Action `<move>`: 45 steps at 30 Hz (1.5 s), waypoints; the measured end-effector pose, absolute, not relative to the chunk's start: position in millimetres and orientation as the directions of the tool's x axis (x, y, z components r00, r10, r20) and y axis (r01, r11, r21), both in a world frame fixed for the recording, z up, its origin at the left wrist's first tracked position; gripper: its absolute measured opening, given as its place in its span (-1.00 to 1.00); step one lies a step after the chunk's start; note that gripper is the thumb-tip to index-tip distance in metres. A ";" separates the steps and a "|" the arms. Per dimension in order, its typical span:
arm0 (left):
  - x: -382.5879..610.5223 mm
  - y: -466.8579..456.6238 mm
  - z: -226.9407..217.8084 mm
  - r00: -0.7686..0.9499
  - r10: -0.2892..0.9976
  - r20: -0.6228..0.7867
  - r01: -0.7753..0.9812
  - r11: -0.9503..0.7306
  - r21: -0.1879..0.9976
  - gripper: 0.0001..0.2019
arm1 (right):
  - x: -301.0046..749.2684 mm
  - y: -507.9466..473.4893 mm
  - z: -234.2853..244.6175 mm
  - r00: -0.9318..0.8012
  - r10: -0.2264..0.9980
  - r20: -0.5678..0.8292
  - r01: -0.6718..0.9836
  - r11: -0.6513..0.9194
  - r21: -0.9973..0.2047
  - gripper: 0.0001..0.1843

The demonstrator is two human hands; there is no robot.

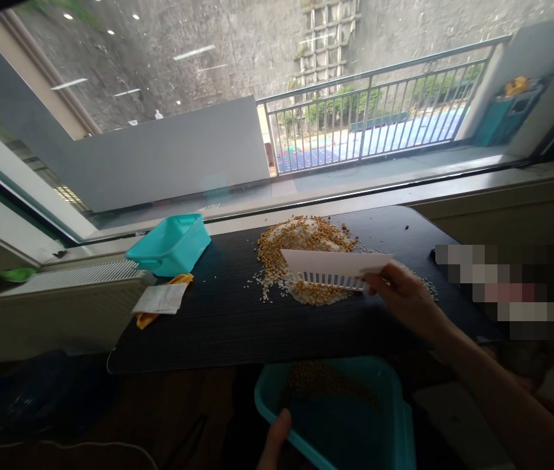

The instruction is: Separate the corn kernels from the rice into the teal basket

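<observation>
I am steadying the teal basin (260, 399) nearest me, just below the counter's front edge, with some yellow kernels (326, 382) lying in its far half. My left hand (274, 440) is showing only a thumb at the basin's near rim. The other fingers are out of view, so I cannot tell how that grip is closing.

Farthest left on the counter, a second teal basin (169, 245) is sitting tilted at the corner of the black mat (218, 320). A white packet (159, 299) is lying just in front of it over something yellow.

In the middle of the mat, the mixed pile (306, 251) of yellow kernels and white grains is spreading out, with strays around its edges. I am holding the slotted white scraper (336, 266) across the pile's near side, toothed edge down. My right hand (399, 294) is pinching the scraper's right end between thumb and fingers.

To do this well, I judge the teeth should be riding flat on the mat so the small grains slip through the slots. The stroke should be slow and level, and the basin's rim snug under the mat's edge.
</observation>
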State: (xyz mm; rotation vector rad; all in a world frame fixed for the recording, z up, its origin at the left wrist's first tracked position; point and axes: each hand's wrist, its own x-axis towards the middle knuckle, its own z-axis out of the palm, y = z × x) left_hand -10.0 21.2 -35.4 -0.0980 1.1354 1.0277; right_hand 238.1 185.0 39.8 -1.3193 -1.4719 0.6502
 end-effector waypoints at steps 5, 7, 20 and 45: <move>-19.3 25.2 -36.6 0.026 0.660 -0.751 -0.708 0.542 0.452 -0.31 | 236.9 183.0 33.8 0.087 0.939 0.332 0.392 0.274 -0.878 -0.73; -21.8 24.7 -35.0 0.026 0.666 -0.746 -0.708 0.539 0.457 -0.36 | 236.1 181.7 33.1 0.088 0.937 0.337 0.402 0.277 -0.873 -0.75; -10.2 10.3 -20.7 0.161 0.652 -0.741 -0.668 0.624 0.404 -0.47 | 230.9 178.1 34.2 0.070 0.932 0.355 0.329 0.315 -0.890 -0.81; 119.4 44.3 -25.3 0.350 0.532 -0.771 -0.599 0.760 0.252 -0.46 | 301.4 113.3 61.4 0.333 0.890 0.312 0.295 0.215 -0.931 -0.72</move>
